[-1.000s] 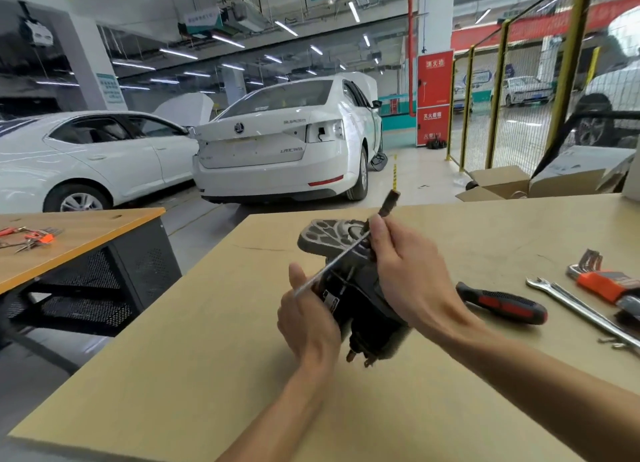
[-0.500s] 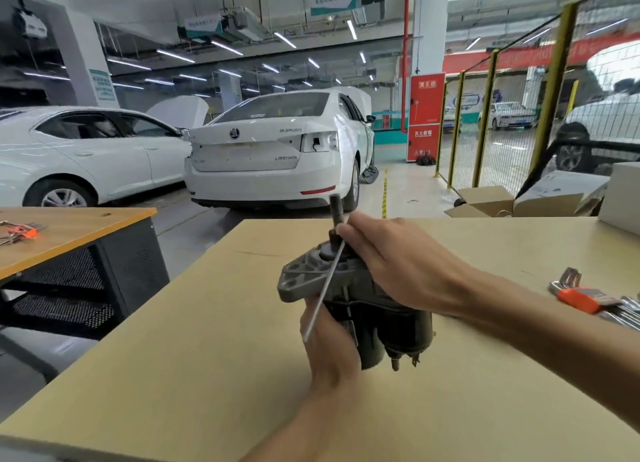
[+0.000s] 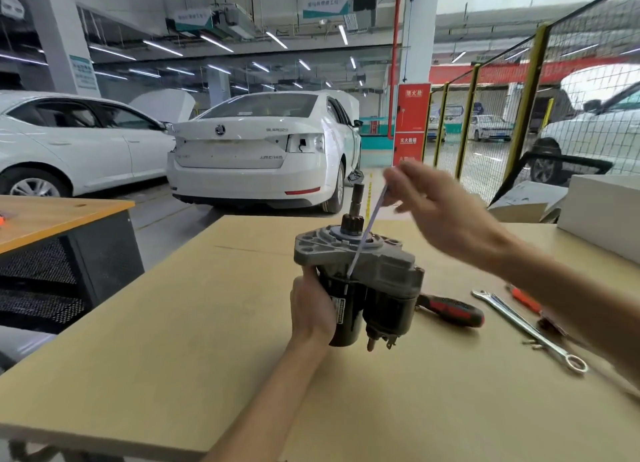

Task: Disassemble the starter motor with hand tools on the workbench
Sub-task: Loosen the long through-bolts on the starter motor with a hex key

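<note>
Bench [image 3: 173, 357]: tan board top, fills the lower frame. Second bench [image 3: 52, 215] at 9 o'clock, separate, with a black mesh side.

Two white cars [image 3: 256, 156] stand beyond the bench at 11–12 o'clock. Yellow mesh fence [image 3: 519, 115] at 1–2 o'clock; cardboard box [image 3: 519, 201] and white box [image 3: 606, 215] at the bench's far right edge.

Motor [image 3: 360, 278]: frame centre, held upright with the grey flange uppermost and the pinion shaft pointing up. The black body hangs below the flange, terminal studs at the bottom. Whether the lower end touches the bench cannot be told.

Left hand [image 3: 311, 312]: at 7 o'clock of the motor, fingers wrapped round the black body, thumb up against the flange underside. Firm grip on the motor.

Right hand [image 3: 446, 212]: at 2 o'clock of the motor, above the flange, motion-blurred. Fingertips pinch the top end of a long thin bolt [image 3: 363, 236], which runs down and left across the flange to the body seam. Lower end appears to lie at the seam; seating unclear.

Screwdriver [image 3: 450, 311]: red-black handle, lies on the bench at 4 o'clock, just beside the motor.

Wrench [image 3: 530, 330]: combination type, flat on the bench at 4 o'clock, further right. A red-handled tool [image 3: 523, 298] lies just beyond it, partly hidden by the right forearm.
</note>
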